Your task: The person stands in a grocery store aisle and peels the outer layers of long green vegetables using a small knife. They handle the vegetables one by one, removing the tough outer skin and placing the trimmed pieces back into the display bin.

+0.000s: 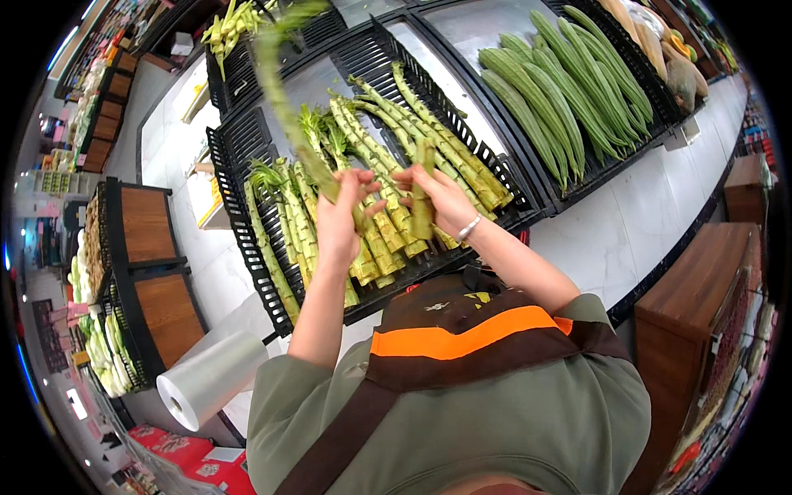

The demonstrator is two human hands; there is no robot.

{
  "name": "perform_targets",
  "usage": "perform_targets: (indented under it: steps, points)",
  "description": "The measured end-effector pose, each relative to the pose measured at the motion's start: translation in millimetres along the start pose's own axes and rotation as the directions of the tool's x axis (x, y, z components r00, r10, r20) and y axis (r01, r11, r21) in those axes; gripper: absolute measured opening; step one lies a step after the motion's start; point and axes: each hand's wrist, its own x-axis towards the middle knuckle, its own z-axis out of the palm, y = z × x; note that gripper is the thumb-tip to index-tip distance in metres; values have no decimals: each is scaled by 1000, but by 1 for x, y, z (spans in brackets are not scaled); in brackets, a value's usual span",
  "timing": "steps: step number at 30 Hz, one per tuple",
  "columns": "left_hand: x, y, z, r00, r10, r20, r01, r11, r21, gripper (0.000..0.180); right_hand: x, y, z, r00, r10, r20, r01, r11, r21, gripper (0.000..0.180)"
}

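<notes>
In my left hand [340,221] is a long green celtuce stalk [290,120], tilted up and away; its leafy top is smeared by motion. My right hand [448,204] has its fingers around a short, thick piece of green stem [422,206], held roughly upright and slightly blurred. Both hands are close together above a black slatted crate [252,276]. Under them lie several celtuce stems [367,153], side by side with their cut ends toward me. Some keep small leaf tufts [318,128] at the far end.
Right of the crate, another black crate [652,136] holds long ridged green gourds [536,99]. Farther off at the left are pale green vegetables [235,29]. A roll of clear plastic bags [210,379] stands near my left side. Brown wooden cabinets [689,280] are at right.
</notes>
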Motion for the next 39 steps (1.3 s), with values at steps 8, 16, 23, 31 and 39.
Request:
perform_targets:
  steps: [8,16,23,31,39]
  points:
    - [-31,-79,-30,999,-35,-9,36,995,89,42,51,49,2,978,-158,134,194,472,-860,75]
    - [-22,-26,-213,582,410,-702,-173,906,386,30,49,37,-123,842,-496,-212,-353,-208,-912,46]
    - [-16,-37,-387,144,636,-758,726,452,518,44,63,42,-147,845,-516,-141,-271,-187,-944,32]
    - [6,-87,-430,203,260,-944,890,352,289,82,46,8,-150,935,162,-316,-281,882,-379,38]
    - [44,-33,-386,250,805,-538,382,429,818,53,33,-36,-92,935,344,-89,-343,939,28,38]
